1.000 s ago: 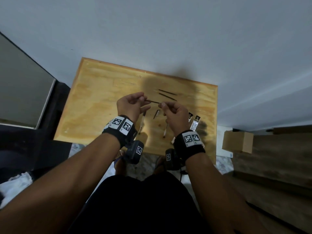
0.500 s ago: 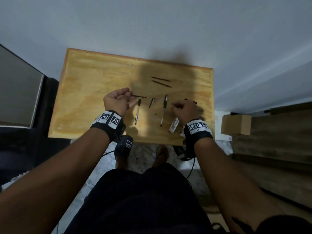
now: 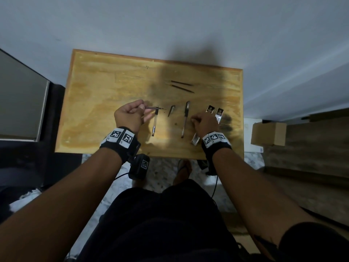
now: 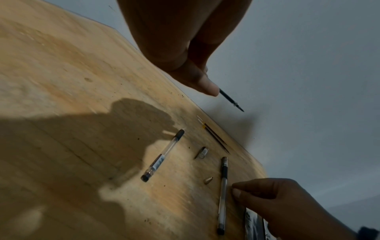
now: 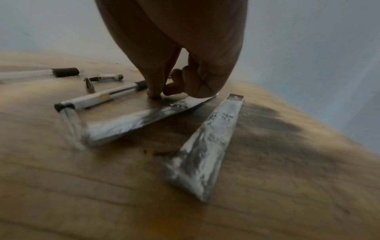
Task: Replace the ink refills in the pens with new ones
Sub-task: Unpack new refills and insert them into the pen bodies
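While our left hand pinches the refill above the empty barrel, our right hand curls fingertips onto the table beside the wrapper — grip unclear — and the cone may roll away.

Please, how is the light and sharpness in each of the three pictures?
Head view: dim, a head-shaped shadow across the wooden table. Left wrist view: a large dark shadow, the ink refill sharp. Right wrist view: blurred, the refill packets smeared.
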